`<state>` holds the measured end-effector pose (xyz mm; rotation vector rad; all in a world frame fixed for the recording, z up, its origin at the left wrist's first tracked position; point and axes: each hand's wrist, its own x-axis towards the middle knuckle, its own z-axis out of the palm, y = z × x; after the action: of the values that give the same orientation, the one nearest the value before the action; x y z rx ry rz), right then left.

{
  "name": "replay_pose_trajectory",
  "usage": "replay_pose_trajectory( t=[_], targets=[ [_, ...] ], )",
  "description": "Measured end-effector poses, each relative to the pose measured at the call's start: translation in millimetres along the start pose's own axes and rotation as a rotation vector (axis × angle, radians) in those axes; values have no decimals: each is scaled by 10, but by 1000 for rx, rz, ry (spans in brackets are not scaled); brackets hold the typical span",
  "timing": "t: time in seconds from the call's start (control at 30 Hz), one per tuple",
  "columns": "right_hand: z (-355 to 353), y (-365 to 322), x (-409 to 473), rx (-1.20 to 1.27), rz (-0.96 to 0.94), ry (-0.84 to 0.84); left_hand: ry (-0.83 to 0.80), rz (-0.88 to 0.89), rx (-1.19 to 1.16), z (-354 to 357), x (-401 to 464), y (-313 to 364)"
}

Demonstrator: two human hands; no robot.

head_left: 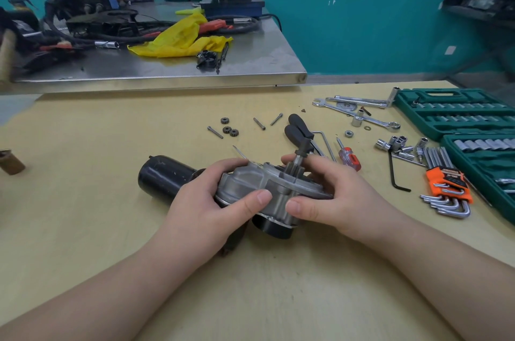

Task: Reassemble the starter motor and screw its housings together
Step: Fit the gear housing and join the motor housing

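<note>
The starter motor lies at the middle of the wooden table: a grey aluminium housing (250, 187) joined to a black cylindrical motor body (163, 176), with a second black cylinder (274, 227) under the housing. My left hand (206, 201) grips the housing's left end, thumb on its front face. My right hand (328, 195) grips the right end, fingers around the pinion shaft (298, 162) that sticks up. Three small gears (230, 128) and three long screws (259, 123) lie loose beyond the motor.
Two black-handled screwdrivers (299, 131) and a red one (348, 156) lie right of the motor. Wrenches (359, 115), loose sockets (395, 144), hex keys in an orange holder (446, 187) and green socket cases (457, 112) fill the right side. A cluttered steel bench (250, 62) stands behind.
</note>
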<state>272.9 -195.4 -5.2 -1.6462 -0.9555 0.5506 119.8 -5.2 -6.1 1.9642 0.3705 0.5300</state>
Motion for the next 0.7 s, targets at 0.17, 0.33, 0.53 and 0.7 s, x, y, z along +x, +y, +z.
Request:
replay_pose_trajectory(
  t=[0.17, 0.33, 0.53, 0.7],
  targets=[
    [-14, -9, 0, -4, -7, 1, -21, -69, -56, -4, -5, 12],
    [-80, -38, -16, -3, -14, 16, -46, -203, -282, -12, -20, 101],
    [-58, -90, -76, -119, -207, 100, -154, -556, -797, -17, -81, 299],
    [17, -101, -67, 91, -199, 115, -193, -756, -1120, 109, -118, 449]
  ],
)
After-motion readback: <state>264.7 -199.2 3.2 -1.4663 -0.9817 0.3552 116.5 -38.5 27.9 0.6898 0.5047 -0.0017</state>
